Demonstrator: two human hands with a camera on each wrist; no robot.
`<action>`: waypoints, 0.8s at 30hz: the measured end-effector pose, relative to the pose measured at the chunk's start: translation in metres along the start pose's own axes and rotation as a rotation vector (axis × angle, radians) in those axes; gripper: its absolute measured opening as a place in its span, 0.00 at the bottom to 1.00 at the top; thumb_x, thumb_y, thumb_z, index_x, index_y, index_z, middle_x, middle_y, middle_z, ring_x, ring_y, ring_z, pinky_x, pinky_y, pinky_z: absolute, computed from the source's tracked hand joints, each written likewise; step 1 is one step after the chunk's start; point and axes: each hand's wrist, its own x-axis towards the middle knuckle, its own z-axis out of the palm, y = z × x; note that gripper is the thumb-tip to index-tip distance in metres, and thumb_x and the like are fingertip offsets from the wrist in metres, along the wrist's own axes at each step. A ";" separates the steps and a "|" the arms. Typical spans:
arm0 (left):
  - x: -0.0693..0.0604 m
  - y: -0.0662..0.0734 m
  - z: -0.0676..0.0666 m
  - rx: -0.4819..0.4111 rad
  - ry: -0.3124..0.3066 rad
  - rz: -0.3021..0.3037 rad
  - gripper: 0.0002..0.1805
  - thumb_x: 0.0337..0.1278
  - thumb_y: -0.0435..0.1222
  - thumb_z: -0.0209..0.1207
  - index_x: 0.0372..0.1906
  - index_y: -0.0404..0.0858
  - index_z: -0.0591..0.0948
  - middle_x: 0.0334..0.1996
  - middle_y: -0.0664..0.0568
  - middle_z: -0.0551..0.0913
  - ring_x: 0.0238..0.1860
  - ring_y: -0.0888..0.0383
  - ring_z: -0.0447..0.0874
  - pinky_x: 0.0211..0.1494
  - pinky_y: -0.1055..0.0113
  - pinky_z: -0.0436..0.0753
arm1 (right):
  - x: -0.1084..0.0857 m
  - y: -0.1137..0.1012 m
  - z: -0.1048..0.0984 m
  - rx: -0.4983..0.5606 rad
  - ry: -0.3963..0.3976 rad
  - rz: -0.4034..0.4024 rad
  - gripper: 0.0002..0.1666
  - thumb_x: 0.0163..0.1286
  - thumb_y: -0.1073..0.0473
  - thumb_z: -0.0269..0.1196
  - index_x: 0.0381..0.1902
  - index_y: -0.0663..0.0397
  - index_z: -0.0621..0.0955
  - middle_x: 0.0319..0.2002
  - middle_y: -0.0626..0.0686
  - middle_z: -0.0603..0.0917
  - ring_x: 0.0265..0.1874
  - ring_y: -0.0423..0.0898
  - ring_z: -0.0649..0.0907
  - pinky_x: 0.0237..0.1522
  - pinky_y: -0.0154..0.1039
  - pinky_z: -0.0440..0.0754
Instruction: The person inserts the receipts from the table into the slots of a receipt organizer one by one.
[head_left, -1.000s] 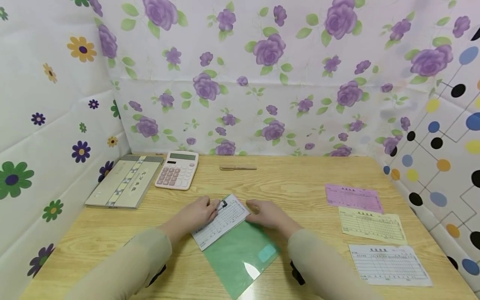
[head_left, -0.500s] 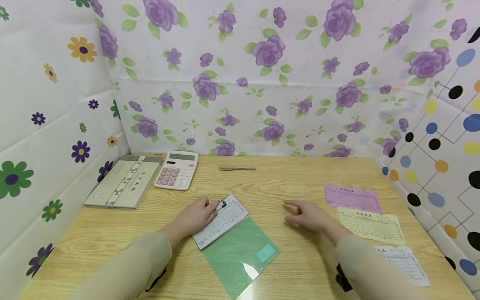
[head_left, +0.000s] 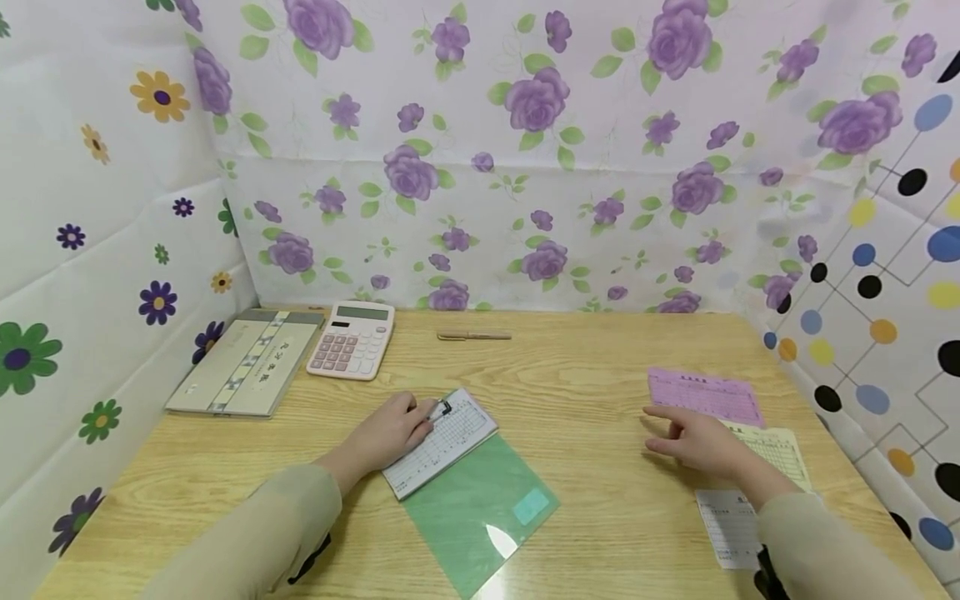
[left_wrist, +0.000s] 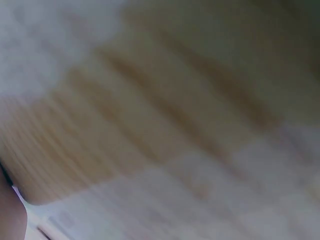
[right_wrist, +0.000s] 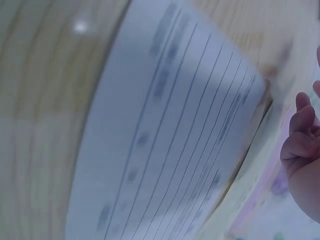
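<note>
Head pic bright; L-wrist dim, blurry

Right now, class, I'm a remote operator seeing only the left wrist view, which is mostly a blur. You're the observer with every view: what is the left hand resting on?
Observer: The left hand rests on a white pad of printed forms.
Operator: What lies under that pad?
Observer: A green sheet; most of it shows on the near side of the pad.
Operator: And where is the right hand?
Observer: In the head view it covers part of the yellow form; I can't tell whether they touch.
</note>
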 end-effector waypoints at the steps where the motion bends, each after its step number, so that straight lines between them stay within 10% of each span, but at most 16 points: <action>1: 0.000 0.000 -0.001 -0.004 -0.005 -0.006 0.24 0.68 0.43 0.50 0.64 0.39 0.71 0.34 0.51 0.65 0.32 0.59 0.61 0.36 0.65 0.67 | -0.002 0.003 -0.002 -0.011 0.002 0.008 0.37 0.62 0.43 0.64 0.64 0.55 0.71 0.27 0.48 0.75 0.22 0.43 0.72 0.24 0.38 0.70; 12: 0.000 0.001 -0.002 -0.003 -0.012 -0.016 0.24 0.68 0.44 0.49 0.65 0.39 0.71 0.34 0.52 0.64 0.32 0.59 0.61 0.35 0.66 0.66 | -0.022 0.031 -0.020 -0.078 0.047 0.030 0.38 0.60 0.41 0.65 0.63 0.57 0.72 0.31 0.49 0.76 0.21 0.43 0.69 0.23 0.37 0.67; 24: 0.000 -0.002 0.002 0.006 0.019 0.018 0.23 0.68 0.43 0.50 0.63 0.39 0.71 0.34 0.51 0.65 0.32 0.59 0.61 0.35 0.66 0.66 | -0.051 0.052 -0.029 -0.062 -0.095 0.091 0.44 0.53 0.39 0.68 0.64 0.53 0.72 0.37 0.52 0.74 0.27 0.45 0.69 0.28 0.38 0.68</action>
